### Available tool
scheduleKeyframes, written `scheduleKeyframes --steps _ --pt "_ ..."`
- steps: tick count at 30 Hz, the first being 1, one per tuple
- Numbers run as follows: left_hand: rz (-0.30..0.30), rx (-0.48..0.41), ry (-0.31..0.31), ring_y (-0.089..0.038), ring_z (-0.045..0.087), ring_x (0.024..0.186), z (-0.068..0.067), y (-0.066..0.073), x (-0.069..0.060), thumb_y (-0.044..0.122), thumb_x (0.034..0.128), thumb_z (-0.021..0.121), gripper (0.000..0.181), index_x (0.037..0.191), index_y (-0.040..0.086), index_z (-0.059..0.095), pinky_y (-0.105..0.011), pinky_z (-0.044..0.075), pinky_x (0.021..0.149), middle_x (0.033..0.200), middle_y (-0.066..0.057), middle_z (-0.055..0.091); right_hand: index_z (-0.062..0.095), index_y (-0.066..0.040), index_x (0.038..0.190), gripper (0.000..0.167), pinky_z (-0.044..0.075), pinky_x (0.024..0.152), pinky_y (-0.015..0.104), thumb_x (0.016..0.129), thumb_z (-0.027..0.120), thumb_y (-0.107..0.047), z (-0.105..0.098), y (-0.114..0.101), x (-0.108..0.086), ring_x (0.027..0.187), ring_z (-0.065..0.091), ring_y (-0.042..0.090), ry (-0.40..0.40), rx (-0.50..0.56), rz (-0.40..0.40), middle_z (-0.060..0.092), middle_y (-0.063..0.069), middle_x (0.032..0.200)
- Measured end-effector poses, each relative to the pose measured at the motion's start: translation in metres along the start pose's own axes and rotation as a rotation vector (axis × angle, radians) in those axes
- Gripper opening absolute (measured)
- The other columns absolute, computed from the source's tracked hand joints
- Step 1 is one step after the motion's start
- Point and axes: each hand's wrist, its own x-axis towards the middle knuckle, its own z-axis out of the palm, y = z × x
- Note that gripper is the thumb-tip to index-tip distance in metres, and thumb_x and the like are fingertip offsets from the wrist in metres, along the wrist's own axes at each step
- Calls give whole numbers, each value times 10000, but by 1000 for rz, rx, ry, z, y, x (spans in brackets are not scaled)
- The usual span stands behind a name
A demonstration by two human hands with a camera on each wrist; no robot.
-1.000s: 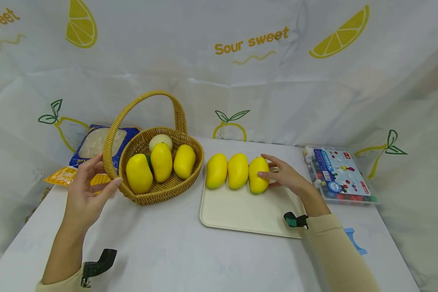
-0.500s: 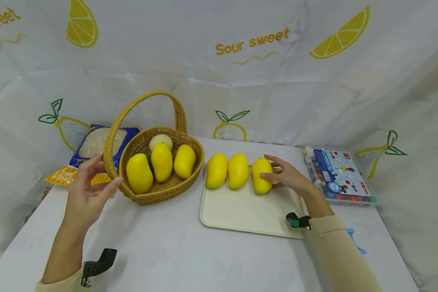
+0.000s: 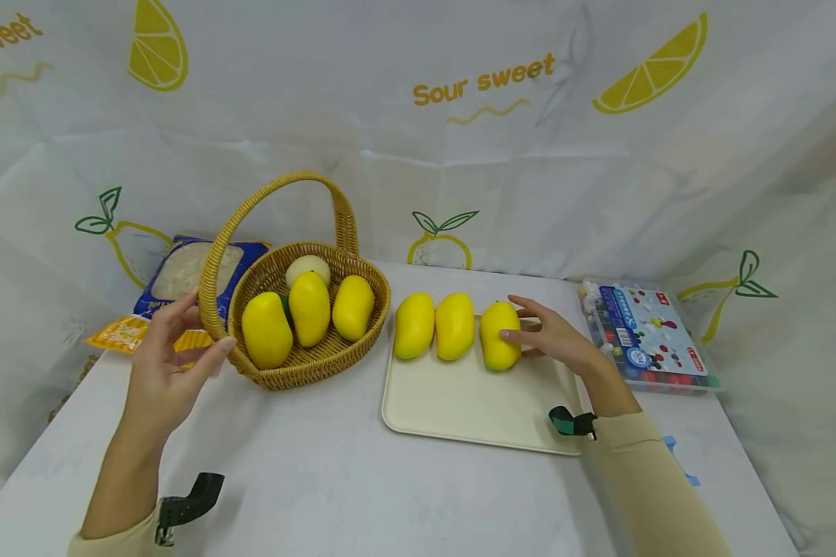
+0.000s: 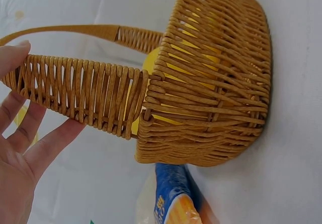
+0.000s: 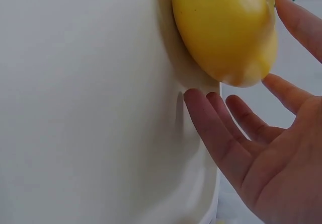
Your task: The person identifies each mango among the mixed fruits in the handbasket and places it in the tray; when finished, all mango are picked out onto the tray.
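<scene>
My left hand (image 3: 170, 363) holds the base of the handle of a wicker basket (image 3: 306, 377) at the left. In the left wrist view, the hand's fingers (image 4: 53, 141) lie on both sides of the woven handle (image 4: 85, 90). Inside the basket are three yellow mangoes (image 3: 266, 331) and a pale round fruit (image 3: 308, 271). At the right, my right hand (image 3: 546, 336) is beside the rightmost mango (image 3: 499, 336) on a cream tray (image 3: 474, 402). The right wrist view shows its fingers (image 5: 211, 128) spread, one fingertip at the end of the mango (image 5: 226, 32).
Two more mangoes (image 3: 454, 326) lie side by side along the tray's back. A clear plastic case (image 3: 651, 333) of coloured balls lies at the right. Behind the basket are a blue bag (image 3: 163, 282) and an orange packet (image 3: 121, 336). A printed curtain (image 3: 362, 100) hangs behind the table.
The rightmost mango has shifted slightly right with my right hand, leaving a gap from its neighbour. It stays put in the last half second. My left hand and the basket hold still.
</scene>
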Motion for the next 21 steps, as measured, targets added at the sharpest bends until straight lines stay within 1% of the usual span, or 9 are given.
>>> scheduleKeyframes --steps 4,6,10,13,17,21 --pt "-5 4 1 -2 587 1063 0 0 0 -296 741 677 826 1485 -35 431 -20 531 756 1181 191 591 171 -183 1650 880 548 1065 533 965 665 -433 -2 -2 -2 1444 408 485 25 -52 -9 260 272 1640" --pt "-7 6 0 -1 587 1063 0 0 0 -294 743 678 825 1485 -33 432 -20 531 755 1184 192 591 182 -185 1648 878 514 1098 566 961 660 -450 -4 -2 -2 1452 396 483 41 -75 -10 264 261 1646" --pt "-9 6 -3 -4 587 1061 0 1 -1 -292 745 680 824 1487 -30 433 -23 534 750 1185 188 591 197 -194 1644 868 380 1166 680 958 649 -471 -8 -4 -2 1485 331 485 72 -107 -11 244 230 1670" --pt "-9 6 -3 -5 588 1061 0 1 -1 -290 747 680 825 1489 -28 433 -23 534 750 1184 186 591 207 -204 1642 858 294 1172 748 958 646 -479 -10 -7 -1 1505 286 486 98 -127 -13 240 216 1676" --pt "-8 8 0 0 588 1061 0 0 -1 -288 747 680 823 1489 -29 433 -20 532 753 1182 189 590 205 -213 1644 844 272 1158 776 966 646 -455 -12 -14 0 1515 257 491 121 -140 -31 244 222 1672" --pt "-5 7 0 0 588 1061 0 -1 -1 -290 746 680 824 1488 -31 433 -21 532 755 1181 189 590 198 -234 1646 830 264 1168 770 974 642 -433 -15 -24 1 1526 248 478 120 -139 -55 241 210 1677"
